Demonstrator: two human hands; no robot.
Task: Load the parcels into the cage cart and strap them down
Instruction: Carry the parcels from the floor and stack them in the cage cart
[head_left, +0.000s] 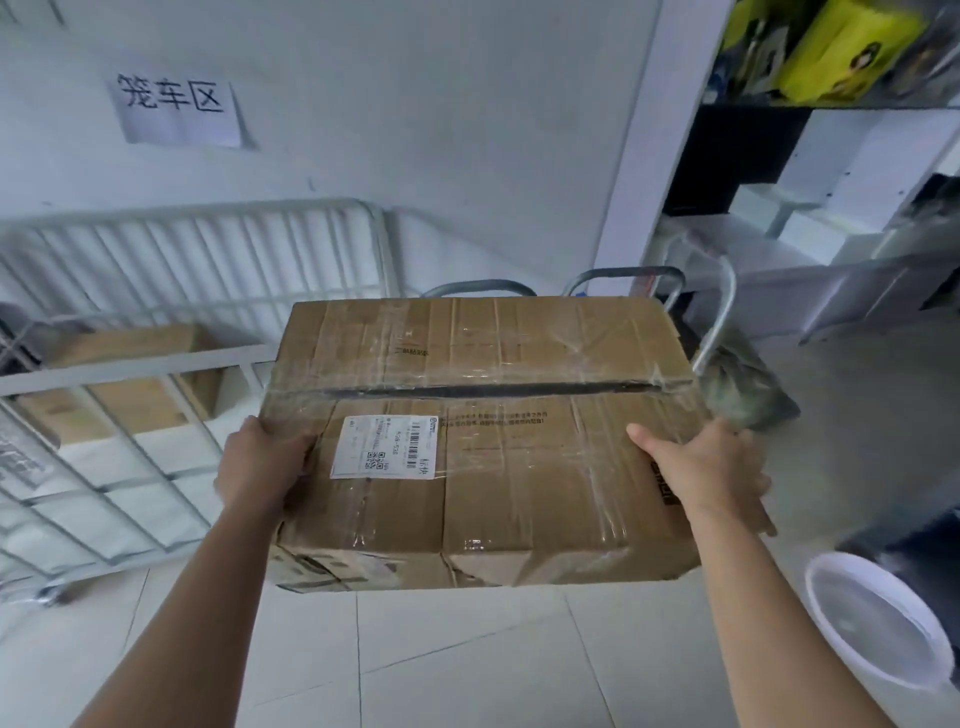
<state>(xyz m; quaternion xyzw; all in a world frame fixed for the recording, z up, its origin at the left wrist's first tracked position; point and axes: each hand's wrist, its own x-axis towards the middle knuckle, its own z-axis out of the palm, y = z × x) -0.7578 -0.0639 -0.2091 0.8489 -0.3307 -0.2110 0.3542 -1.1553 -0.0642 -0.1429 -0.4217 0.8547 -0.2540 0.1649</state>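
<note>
A large taped cardboard parcel (493, 415) with a white shipping label hangs in the air in front of me. My left hand (262, 465) grips its left side, thumb on top. My right hand (709, 475) grips its right side, thumb lying on the top face. The white wire cage cart (130, 364) stands to the left against the wall. Inside it lies another brown parcel (140, 379). The fingers of both hands are hidden under and behind the held parcel.
Grey trolley handles (623, 275) stand behind the parcel. A shelf unit (831, 171) with yellow packs is at the right. A white round tub (883, 623) sits on the tiled floor at lower right. A paper sign (176, 106) is on the wall.
</note>
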